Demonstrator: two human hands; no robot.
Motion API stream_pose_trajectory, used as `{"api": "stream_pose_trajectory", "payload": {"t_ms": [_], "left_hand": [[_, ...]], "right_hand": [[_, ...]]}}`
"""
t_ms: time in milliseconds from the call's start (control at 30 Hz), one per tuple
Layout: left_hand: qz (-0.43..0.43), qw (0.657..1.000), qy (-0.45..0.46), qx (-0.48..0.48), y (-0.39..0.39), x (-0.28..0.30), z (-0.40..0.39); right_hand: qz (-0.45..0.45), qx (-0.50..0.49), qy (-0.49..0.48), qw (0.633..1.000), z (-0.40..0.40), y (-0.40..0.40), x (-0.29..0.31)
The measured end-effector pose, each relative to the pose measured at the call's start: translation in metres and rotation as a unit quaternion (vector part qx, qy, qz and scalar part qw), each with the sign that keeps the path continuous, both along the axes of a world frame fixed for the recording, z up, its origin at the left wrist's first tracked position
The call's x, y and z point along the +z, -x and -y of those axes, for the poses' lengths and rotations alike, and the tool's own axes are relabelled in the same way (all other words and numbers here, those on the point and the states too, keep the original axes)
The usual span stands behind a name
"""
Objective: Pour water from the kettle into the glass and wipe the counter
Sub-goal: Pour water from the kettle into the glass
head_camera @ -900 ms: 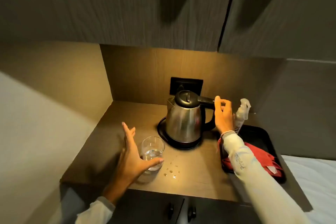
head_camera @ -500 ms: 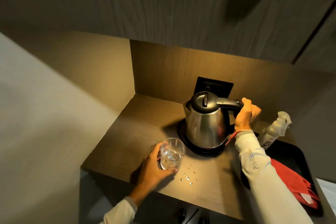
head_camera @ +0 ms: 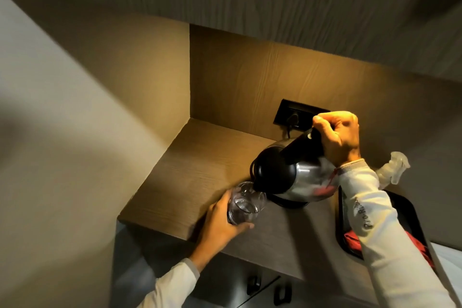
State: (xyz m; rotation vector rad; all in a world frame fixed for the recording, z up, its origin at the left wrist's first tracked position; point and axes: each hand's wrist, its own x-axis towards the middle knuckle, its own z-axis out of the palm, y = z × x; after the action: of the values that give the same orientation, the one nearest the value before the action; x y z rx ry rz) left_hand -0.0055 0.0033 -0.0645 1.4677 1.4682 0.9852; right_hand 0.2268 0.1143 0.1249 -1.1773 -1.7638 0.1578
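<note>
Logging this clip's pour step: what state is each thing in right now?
Kettle: lifted off its base, tipped, spout at glass rim.
Glass: held, some water inside.
Left hand: gripping glass.
Right hand: gripping kettle handle.
Kettle base: on the counter, plugged in.
Red cloth: lying in tray.
Spray bottle: upright, untouched.

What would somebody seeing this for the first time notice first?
The shiny steel kettle with a black lid, tipped steeply in the right hand at mid-counter, its spout at the rim of the clear drinking glass gripped by the left hand near the front edge. Next, the red cloth lying in the black tray at far right, with a clear spray bottle behind it.
</note>
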Motion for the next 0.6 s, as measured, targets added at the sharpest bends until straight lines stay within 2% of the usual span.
{"api": "stream_pose_trajectory", "payload": {"t_ms": [400, 600], "left_hand": [[0.019, 0.999, -0.047, -0.016, 0.002, -0.006, 0.0], [0.014, 0.998, -0.062, -0.026, 0.002, -0.008, 0.0]], "right_hand": [[0.162, -0.028, -0.096, 0.982, 0.019, 0.017, 0.029], [0.185, -0.021, -0.102, 0.977, 0.019, 0.019, 0.033]]}}
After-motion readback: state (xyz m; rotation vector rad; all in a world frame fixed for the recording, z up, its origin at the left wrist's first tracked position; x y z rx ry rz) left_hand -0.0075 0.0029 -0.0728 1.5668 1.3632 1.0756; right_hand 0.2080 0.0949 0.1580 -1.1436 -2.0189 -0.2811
